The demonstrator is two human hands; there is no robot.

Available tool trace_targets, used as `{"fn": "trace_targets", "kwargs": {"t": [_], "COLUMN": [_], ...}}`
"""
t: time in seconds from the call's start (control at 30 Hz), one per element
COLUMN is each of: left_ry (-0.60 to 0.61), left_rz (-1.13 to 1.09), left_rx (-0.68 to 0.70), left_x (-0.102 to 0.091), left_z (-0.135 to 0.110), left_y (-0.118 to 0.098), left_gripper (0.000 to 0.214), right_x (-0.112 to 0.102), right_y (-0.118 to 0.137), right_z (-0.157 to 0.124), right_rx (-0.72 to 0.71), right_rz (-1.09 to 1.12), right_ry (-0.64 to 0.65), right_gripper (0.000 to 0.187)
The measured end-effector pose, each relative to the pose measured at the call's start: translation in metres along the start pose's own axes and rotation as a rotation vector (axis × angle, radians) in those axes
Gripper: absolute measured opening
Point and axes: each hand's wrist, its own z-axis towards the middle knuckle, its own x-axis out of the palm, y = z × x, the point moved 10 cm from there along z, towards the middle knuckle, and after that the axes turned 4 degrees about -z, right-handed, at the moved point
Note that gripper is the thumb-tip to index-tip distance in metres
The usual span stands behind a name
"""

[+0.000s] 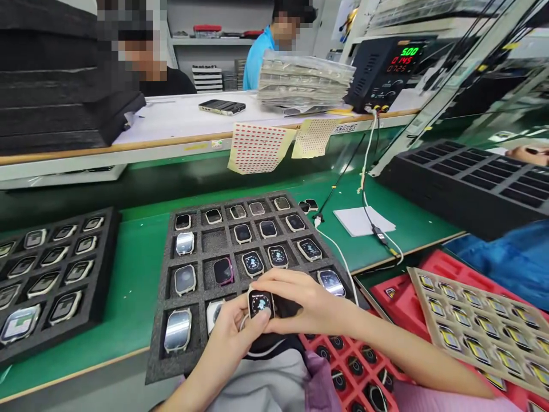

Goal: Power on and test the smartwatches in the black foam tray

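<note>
A smartwatch (259,302) without a strap, its screen lit with a watch face, is held between both hands above the near edge of a dark foam tray (156,349). My left hand (238,323) grips it from the left, the thumb lying over the lower screen. My right hand (306,297) closes round its top and right side. Part of a white cable (268,350) loops beneath the hands; where it ends is hidden. In the foam tray sit several more watches, among them a purple-framed watch (223,271) and a lit watch (253,263).
Another foam tray (109,252) of watches lies left. Red trays (351,346) and a beige tray (422,306) of parts are at the right. A power supply (371,68), phone (222,106) and tray stack (300,80) occupy the shelf. Two people sit beyond.
</note>
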Motion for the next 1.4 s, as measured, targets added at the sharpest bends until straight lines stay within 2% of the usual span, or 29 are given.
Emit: {"fn": "trace_targets", "kwargs": {"t": [0.87,1.4], "left_ry": [-0.005,-0.002], "left_rz": [0.157,0.184], "left_rx": [0.022,0.007], "left_x": [0.004,0.005], "left_z": [-0.003,-0.003], "left_y": [-0.014,-0.013], "left_gripper": [0.029,0.028], "right_x": [0.0,-0.002], "right_y": [0.0,0.006], "right_z": [-0.005,-0.008], "right_rx": [0.031,0.034], "right_rz": [-0.121,-0.209], "right_ry": [0.025,-0.022], "right_gripper": [0.046,0.043]}}
